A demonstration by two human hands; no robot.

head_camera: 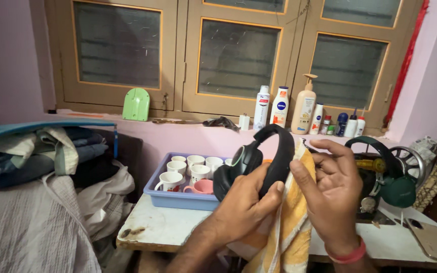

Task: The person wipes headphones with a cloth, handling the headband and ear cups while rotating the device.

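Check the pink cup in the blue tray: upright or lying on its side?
Tipped on its side. The pink cup lies with its handle toward the left and its side wall facing up, while the white cups around it in the blue tray stand upright.

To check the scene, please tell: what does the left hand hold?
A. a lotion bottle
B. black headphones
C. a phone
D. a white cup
B: the left hand grips the black headphones by an ear cup, beside the yellow-striped cloth under the right hand.
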